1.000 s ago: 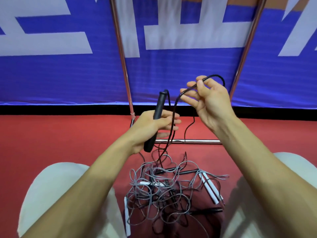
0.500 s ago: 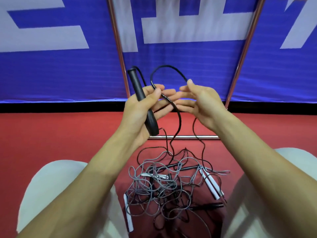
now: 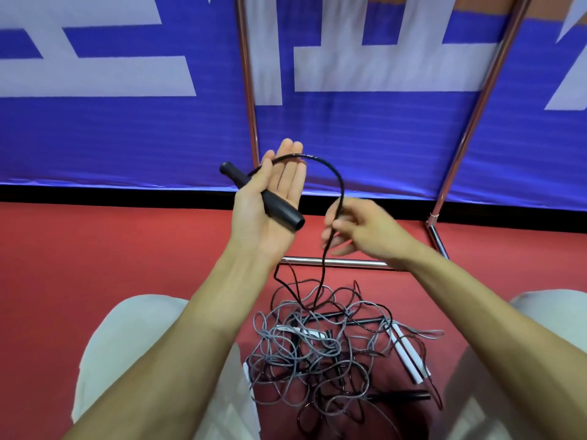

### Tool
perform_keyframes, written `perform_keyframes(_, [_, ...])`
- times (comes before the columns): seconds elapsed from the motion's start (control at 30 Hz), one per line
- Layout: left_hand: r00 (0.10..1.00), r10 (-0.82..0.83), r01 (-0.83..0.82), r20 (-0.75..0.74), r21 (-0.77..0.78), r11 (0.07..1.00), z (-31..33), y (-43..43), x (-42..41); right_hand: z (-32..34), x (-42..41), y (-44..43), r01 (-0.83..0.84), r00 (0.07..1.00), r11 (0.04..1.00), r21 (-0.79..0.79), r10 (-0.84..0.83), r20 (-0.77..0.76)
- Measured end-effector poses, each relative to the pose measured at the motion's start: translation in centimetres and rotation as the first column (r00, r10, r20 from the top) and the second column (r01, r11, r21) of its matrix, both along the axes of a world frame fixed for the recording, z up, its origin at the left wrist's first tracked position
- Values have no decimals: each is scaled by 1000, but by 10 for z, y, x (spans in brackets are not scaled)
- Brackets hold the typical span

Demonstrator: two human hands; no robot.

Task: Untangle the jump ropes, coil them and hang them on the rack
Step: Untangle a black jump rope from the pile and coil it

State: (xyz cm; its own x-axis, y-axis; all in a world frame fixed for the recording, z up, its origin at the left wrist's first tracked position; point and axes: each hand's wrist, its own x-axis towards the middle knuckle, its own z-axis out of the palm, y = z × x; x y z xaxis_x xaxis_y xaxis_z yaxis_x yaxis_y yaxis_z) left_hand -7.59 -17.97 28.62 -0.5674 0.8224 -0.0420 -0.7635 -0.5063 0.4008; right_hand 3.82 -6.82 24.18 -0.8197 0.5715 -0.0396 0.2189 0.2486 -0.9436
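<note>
Since the black cord (image 3: 341, 182) is light and floppy, we'd hold the stiff black handle (image 3: 281, 211): left hand (image 3: 254, 223) thumb-pins it, right hand (image 3: 362, 231) pinches cord.

This looks like a sports hall or gym. The floor (image 3: 95, 265) is a smooth red sports surface filling the lower half of the frame. Across the upper half hangs a big blue banner (image 3: 127, 138) with huge white lettering (image 3: 365, 58), the sort strung along a court's edge, with a black strip (image 3: 95, 193) at its foot. In front of it stands a chrome tube rack (image 3: 251, 115), its uprights rising at centre and right. A tangle of jump ropes (image 3: 317, 350) lies on the floor at lower centre.
</note>
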Motion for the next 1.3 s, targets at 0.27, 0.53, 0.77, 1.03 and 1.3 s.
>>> perform_keyframes(0.27, [917, -267, 94, -297, -488, 868, -20, 16, 18, 38, 23, 17, -16, 812, 899, -438, -243, -530])
perform_keyframes(0.53, [611, -560, 59, -559, -673, 737, -36, 21, 42, 55, 34, 30, -181, 531, 606, -774, -602, -596])
perform_keyframes(0.77, [509, -525, -26, -682, -622, 783, -38, 19, 49, 47, 32, 41, -93, 534, 483, -871, -714, -453])
perform_keyframes(1.03, [870, -88, -102, -485, -352, 930, -9, 20, 40, 28, 26, 36, 194, 874, 814, -547, -397, -280])
perform_keyframes(1.3, [995, -38, 30, -88, -96, 995, 10, 7, 21, -2, 11, 9, -305, 951, 945, 121, 295, 96])
